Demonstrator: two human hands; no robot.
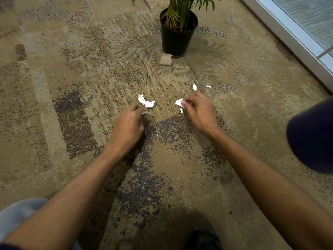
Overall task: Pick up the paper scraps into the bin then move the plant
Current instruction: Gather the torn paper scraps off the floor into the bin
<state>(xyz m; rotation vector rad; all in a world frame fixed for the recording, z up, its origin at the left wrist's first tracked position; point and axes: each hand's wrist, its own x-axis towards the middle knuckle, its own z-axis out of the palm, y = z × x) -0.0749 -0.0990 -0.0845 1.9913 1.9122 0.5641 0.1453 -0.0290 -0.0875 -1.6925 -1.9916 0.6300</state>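
At the lower left corner of the view a pale blue trouser knee [17, 212] shows, and from there the left forearm reaches out over the patterned carpet [72, 73]. The left hand [128, 124] hovers low over the carpet with its fingers curled in, pinching a small white sliver of paper [145, 113] that barely peeks out at the fingertips. Just beyond that hand lies a crumpled white scrap with red marks [146, 101], resting on the carpet and apart from the fingers. Further back, near the carpet's far edge, the plant [180, 13] stands upright in a black pot [177, 36], with a tan piece of card [165, 59] lying just in front of the pot's base. To the right of the crumpled scrap, the right hand [199, 110] pinches a white paper scrap [180, 102] between thumb and fingertips, and a tiny white bit [181, 110] sits right below it. Beyond this hand two more small scraps lie on the carpet: a narrow one [194, 86] and a smaller fleck [208, 86] beside it. A dark blue clothed knee [311, 136] fills the right edge, a dark shoe [203, 239] shows at the bottom, and a metal-framed glass wall [295, 27] runs along the carpet's far right corner.
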